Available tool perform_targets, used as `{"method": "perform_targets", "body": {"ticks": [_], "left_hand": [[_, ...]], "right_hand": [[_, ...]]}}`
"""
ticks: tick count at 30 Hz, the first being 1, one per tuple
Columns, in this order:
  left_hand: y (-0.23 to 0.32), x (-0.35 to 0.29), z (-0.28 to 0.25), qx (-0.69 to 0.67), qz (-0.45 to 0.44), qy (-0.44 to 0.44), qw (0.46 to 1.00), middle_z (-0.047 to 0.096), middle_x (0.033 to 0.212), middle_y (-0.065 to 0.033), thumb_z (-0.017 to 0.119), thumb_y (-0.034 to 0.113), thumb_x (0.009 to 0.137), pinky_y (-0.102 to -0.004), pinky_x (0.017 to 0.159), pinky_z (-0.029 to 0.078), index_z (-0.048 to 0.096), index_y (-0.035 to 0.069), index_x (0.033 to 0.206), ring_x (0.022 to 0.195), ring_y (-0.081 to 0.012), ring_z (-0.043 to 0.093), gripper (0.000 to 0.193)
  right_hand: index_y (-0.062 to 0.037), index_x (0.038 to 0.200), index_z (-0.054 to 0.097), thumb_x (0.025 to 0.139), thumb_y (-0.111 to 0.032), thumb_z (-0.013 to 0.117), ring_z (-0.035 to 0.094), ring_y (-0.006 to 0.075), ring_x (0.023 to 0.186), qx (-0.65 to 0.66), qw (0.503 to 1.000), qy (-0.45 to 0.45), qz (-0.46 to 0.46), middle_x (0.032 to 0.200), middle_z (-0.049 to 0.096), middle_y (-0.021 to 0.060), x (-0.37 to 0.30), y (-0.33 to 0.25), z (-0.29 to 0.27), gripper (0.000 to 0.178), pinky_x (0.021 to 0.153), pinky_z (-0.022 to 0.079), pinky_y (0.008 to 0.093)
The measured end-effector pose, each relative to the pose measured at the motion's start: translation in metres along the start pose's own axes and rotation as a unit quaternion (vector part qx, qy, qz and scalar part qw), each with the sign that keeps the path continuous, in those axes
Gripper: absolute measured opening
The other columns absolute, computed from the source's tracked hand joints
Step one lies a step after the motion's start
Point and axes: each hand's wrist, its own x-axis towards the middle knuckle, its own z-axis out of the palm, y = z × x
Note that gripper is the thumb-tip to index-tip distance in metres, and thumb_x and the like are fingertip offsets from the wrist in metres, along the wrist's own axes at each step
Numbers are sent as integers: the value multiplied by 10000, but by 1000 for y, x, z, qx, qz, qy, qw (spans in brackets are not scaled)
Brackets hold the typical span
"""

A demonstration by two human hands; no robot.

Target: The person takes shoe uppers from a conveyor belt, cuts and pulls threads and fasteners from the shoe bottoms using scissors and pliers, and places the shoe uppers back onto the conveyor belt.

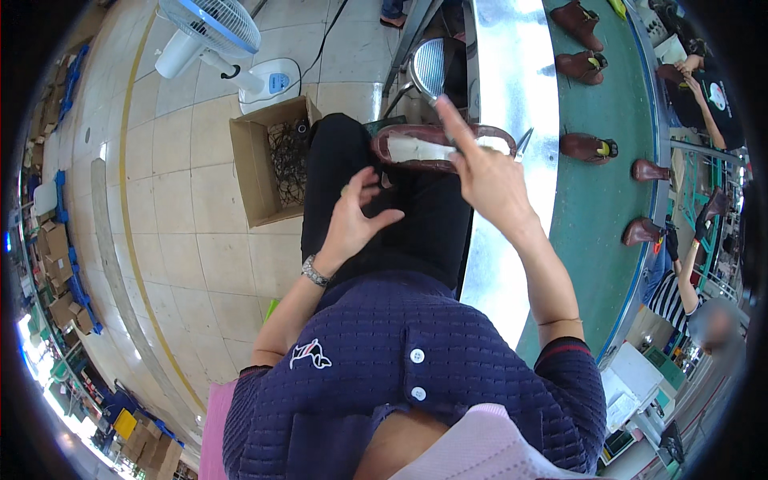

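A brown shoe (416, 149) lies across my lap with its underside up, showing pale white filler inside a brown rim. Its right end reaches the metal ledge. Over the shoe, my right hand (492, 180) has its index finger stretched out and covers part of the shoe; no held thing shows in it. My left hand (356, 214) hovers above my lap with its fingers apart and nothing in them, just short of the shoe. Beside the shoe's right end, a pointed metal blade (524, 142) lies on the ledge.
Right of me runs a shiny metal ledge (512, 72), then a green conveyor belt (588, 312) carrying several brown boots (582, 67). A cardboard box (250, 172) of dark scraps and a white fan (214, 28) stand on the left floor. People work beyond the belt.
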Motion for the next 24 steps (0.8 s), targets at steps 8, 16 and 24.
{"method": "perform_targets", "body": {"ticks": [8, 16, 24], "left_hand": [[12, 11, 23, -350, -195, -147, 904, 448, 1234, -207, 798, 237, 682, -364, 877, 452, -8, 25, 1418, 1052, -243, 537, 1112], [25, 32, 34, -430, -237, -107, 864, 483, 1194, -112, 790, 268, 688, -419, 862, 457, 141, 74, 1374, 1075, -222, 511, 965], [41, 25, -7, -292, -75, -168, 938, 453, 1253, -85, 806, 132, 649, -319, 967, 376, 267, 36, 1355, 1135, -178, 463, 894]], "right_hand": [[-279, 1423, 178, 826, -72, 519, 622, 355, 679, -56, 992, 102, 41, 868, 637, 173, -10, 33, 2, 717, 569, 494, 453], [-261, 1423, 213, 846, -55, 559, 618, 250, 525, 376, 911, -76, 151, 661, 627, 151, -96, -9, 4, 704, 540, 481, 371], [-157, 1435, 183, 845, -60, 542, 599, 224, 504, 352, 885, 95, 291, 566, 581, 124, -130, -2, 58, 697, 499, 462, 336]]}}
